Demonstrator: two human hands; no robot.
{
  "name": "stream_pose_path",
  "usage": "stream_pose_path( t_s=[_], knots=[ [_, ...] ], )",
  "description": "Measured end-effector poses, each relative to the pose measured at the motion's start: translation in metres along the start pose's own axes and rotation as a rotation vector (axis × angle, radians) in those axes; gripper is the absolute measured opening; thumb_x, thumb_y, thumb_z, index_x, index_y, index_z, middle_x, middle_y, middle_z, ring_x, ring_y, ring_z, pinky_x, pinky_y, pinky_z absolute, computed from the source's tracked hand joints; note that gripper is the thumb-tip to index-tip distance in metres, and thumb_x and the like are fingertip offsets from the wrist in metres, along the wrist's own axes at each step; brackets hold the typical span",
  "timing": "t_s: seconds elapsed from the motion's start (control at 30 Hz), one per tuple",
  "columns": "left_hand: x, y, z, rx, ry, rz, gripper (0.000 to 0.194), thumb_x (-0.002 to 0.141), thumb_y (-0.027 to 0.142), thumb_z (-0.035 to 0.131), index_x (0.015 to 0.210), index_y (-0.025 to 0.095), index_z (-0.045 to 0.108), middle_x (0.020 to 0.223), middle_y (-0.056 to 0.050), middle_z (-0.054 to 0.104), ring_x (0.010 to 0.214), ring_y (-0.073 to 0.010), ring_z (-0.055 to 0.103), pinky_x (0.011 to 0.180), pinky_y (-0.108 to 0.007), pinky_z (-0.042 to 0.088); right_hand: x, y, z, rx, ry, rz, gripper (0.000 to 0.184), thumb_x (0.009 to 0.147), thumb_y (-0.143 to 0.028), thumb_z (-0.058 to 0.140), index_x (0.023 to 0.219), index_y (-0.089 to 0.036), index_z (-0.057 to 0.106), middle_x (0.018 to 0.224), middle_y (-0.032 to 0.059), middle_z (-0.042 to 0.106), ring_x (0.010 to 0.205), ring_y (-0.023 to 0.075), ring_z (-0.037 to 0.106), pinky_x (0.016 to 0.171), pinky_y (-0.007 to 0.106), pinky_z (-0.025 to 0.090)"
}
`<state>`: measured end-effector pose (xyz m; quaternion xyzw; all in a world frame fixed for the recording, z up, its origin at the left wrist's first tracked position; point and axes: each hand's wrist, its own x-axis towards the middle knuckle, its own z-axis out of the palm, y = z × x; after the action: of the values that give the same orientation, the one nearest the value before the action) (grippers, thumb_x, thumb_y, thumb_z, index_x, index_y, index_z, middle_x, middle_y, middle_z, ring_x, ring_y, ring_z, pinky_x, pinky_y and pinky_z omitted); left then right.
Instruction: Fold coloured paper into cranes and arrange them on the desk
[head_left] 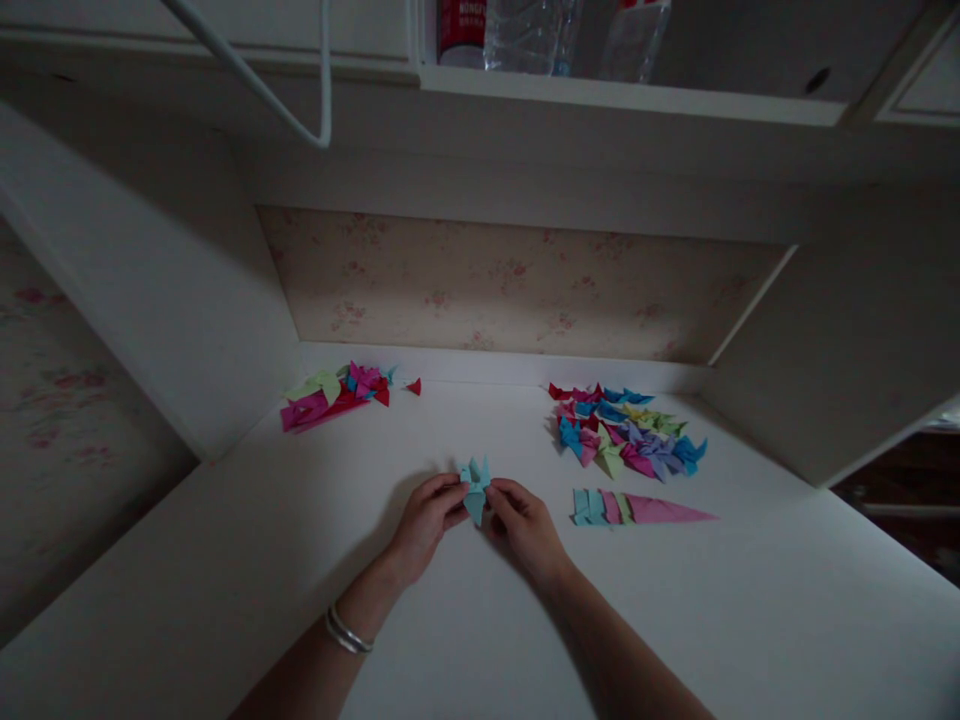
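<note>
Between my two hands, just above the middle of the white desk, is a light teal origami paper crane [475, 490], its points facing up and one broad tip hanging down. My left hand [427, 520] pinches its left side between thumb and fingers. On the other side my right hand [529, 525] grips the right edge, thumb and fingertips pressed together. To the right lies a row of overlapping folded paper pieces [637, 508] in teal, pink and green, ending in a long pink point.
Many colourful folded cranes [626, 430] lie in rows at the back right. A mixed heap of folded paper [345, 392] sits at the back left. Overhead, a shelf [637, 95] holds plastic bottles [525, 35], and a pale metal bar [262, 90] hangs down. The white desk [465, 640] runs between side panels.
</note>
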<state>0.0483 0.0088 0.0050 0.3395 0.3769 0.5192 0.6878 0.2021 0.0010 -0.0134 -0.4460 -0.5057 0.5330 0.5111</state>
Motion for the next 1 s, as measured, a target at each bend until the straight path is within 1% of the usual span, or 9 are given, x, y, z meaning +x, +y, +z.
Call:
stream_pose_path(
  t_s=[0.07,0.2,0.3,0.47,0.67,0.8,1.0],
  knots=[
    [0.0,-0.0002,-0.0002,-0.001,-0.004,0.007,0.02,0.071,0.027,0.074,0.086,0.014,0.071,0.087,-0.006,0.071,0.082,-0.0155,0.064,0.078,-0.026,0.051,-0.0001,-0.0005,0.0002,0.005,-0.01,0.009,0.036,0.081,-0.05,0.061,0.098,-0.02,0.069,0.073,0.0018,0.063,0.051,0.0089,0.046,0.049,0.023,0.038],
    [-0.0005,0.0008,0.0001,0.013,-0.051,0.021,0.027,0.072,0.028,0.073,0.095,0.013,0.072,0.097,-0.01,0.071,0.089,-0.0178,0.063,0.084,-0.029,0.05,0.0013,0.0021,-0.0002,-0.002,-0.015,0.01,0.044,0.08,-0.053,0.06,0.106,-0.018,0.068,0.072,0.0018,0.061,0.054,0.0098,0.047,0.05,0.023,0.039],
    [-0.0001,0.0001,-0.0004,0.03,-0.055,0.017,0.028,0.071,0.028,0.074,0.094,0.012,0.073,0.099,-0.011,0.071,0.09,-0.0193,0.063,0.084,-0.03,0.05,0.0022,0.0048,-0.0009,0.002,-0.025,0.023,0.048,0.08,-0.056,0.059,0.106,-0.016,0.067,0.068,0.0012,0.058,0.055,0.0101,0.046,0.05,0.022,0.038],
    [0.0016,-0.0028,-0.0021,0.036,-0.061,0.025,0.03,0.071,0.03,0.075,0.095,0.012,0.073,0.099,-0.012,0.071,0.092,-0.0208,0.064,0.089,-0.033,0.049,0.0016,0.004,-0.0008,0.006,-0.048,0.01,0.045,0.081,-0.057,0.058,0.1,-0.017,0.067,0.064,0.0006,0.054,0.054,0.0108,0.044,0.049,0.022,0.036],
    [0.001,-0.0013,-0.0012,0.034,-0.082,0.026,0.032,0.071,0.032,0.076,0.094,0.011,0.073,0.096,-0.013,0.071,0.087,-0.0204,0.064,0.085,-0.033,0.05,-0.0004,-0.0016,-0.0012,0.032,-0.083,-0.005,0.04,0.082,-0.052,0.059,0.101,-0.018,0.065,0.067,-0.0002,0.052,0.055,0.0105,0.042,0.05,0.022,0.034],
    [-0.0002,0.0003,0.0,0.04,-0.069,0.019,0.031,0.07,0.032,0.076,0.092,0.011,0.073,0.093,-0.011,0.071,0.084,-0.0189,0.063,0.08,-0.031,0.051,-0.0022,-0.0024,-0.0011,0.021,-0.134,-0.002,0.039,0.083,-0.05,0.06,0.106,-0.019,0.064,0.063,-0.0024,0.049,0.054,0.0097,0.039,0.049,0.022,0.031],
    [0.0006,-0.002,-0.0006,0.044,-0.031,0.042,0.03,0.071,0.034,0.075,0.092,0.011,0.072,0.091,-0.011,0.071,0.083,-0.0185,0.063,0.081,-0.032,0.051,-0.0029,-0.0019,-0.0011,-0.01,-0.146,-0.005,0.039,0.083,-0.05,0.06,0.105,-0.018,0.063,0.064,-0.0027,0.049,0.055,0.0099,0.04,0.051,0.023,0.032]
  ],
)
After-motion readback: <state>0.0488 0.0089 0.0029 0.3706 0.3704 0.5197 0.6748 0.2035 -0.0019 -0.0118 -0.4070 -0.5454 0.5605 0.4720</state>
